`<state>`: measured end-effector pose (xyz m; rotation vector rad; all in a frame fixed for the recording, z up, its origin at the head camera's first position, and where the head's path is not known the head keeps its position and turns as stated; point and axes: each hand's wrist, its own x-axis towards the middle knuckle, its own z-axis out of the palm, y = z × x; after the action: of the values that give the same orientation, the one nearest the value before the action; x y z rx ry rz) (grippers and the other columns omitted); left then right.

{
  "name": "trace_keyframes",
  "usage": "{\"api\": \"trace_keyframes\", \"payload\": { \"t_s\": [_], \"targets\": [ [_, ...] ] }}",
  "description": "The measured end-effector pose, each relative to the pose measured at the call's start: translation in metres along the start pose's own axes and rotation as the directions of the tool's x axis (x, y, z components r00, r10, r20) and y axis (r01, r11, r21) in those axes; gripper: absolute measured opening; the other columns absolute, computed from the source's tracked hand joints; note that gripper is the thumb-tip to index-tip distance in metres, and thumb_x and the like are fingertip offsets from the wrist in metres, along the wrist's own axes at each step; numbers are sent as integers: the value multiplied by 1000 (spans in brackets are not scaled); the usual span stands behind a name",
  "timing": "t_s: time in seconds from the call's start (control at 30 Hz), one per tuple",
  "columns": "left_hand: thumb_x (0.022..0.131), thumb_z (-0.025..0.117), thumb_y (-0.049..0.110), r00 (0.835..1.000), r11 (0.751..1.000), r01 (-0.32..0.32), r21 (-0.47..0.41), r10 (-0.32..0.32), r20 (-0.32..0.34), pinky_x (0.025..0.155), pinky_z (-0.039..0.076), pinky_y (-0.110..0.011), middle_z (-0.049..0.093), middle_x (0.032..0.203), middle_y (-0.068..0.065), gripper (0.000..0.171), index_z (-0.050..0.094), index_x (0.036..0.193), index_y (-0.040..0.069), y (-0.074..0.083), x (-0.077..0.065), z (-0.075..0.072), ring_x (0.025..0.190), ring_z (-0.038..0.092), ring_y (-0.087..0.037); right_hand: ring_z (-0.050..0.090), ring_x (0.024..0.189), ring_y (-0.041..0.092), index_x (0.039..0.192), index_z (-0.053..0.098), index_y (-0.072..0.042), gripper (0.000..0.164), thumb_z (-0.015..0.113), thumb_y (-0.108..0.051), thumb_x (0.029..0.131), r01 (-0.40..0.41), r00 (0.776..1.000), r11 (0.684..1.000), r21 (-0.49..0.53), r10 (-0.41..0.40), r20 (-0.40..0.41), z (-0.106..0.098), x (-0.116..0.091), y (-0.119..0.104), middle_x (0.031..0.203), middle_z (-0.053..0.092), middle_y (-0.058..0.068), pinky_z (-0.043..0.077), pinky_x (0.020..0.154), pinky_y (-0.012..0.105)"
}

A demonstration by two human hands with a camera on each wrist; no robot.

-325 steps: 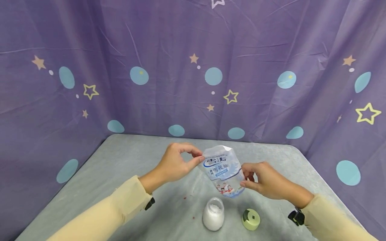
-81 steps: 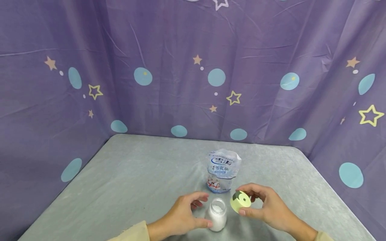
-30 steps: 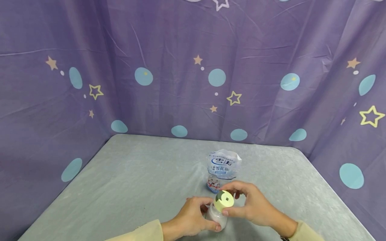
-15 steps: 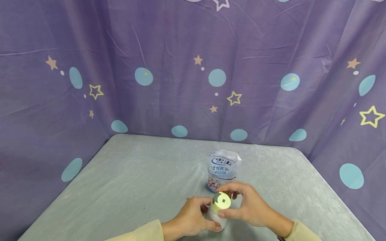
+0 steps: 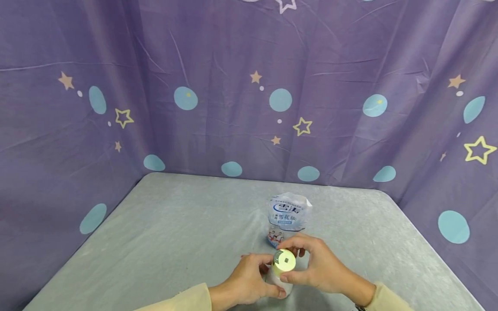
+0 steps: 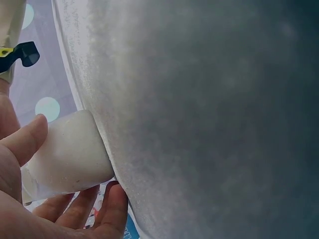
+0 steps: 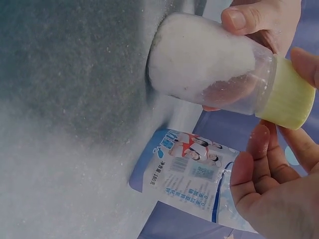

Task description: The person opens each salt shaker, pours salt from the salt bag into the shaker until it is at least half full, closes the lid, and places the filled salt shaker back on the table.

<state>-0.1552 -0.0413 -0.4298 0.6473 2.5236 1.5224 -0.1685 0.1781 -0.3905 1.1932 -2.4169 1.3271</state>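
Note:
A clear jar (image 7: 199,59) of white salt stands upright on the table, its pale green lid (image 5: 286,261) seated on the mouth. My left hand (image 5: 249,278) grips the jar's body, the thumb in front and the fingers curled behind. With thumb and fingertips my right hand (image 5: 317,265) pinches the lid's rim from the right. In the right wrist view the lid (image 7: 286,94) sits level with the jar's neck, and the salt leaves some space below it. Just behind the hands a blue and white salt pouch (image 5: 288,211) stands upright, its lower right part hidden by my right hand.
The table (image 5: 175,229) has a grey cloth surface with rounded far corners. A purple curtain (image 5: 233,86) with stars and dots hangs at the back and both sides.
The right hand has brought the lid from beside the jar onto its mouth, and the lid now sits lower and straighter. Earlier both hands held the pouch; it now stands on the table.

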Motion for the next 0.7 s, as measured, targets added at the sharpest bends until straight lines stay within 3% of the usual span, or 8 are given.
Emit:
{"api": "trace_keyframes", "payload": {
  "t_s": [0.33,0.57,0.7],
  "targets": [
    [63,99,26,1000,999,4,44,-4,-5,84,40,-33,67,86,21,46,76,103,29,1,0,1,80,60,-3,60,83,10,115,71,-25,44,92,-26,77,-22,1000,1000,-11,22,10,-2,-3,1,99,68,-12,46,70,35],
    [61,100,24,1000,998,-17,65,16,9,97,34,-51,69,97,24,57,77,112,29,1,2,1,82,61,0,60,82,10,115,71,-24,44,93,-25,76,-14,1000,1000,-18,13,-12,-7,-10,3,96,68,-12,46,70,32],
    [61,100,23,999,997,-30,67,29,15,93,40,-42,69,97,23,59,76,114,28,1,2,1,81,61,0,60,81,11,115,71,-23,45,93,-23,76,-26,999,1000,-13,26,-30,-9,-14,3,97,69,-10,46,71,29]
  ]
}}
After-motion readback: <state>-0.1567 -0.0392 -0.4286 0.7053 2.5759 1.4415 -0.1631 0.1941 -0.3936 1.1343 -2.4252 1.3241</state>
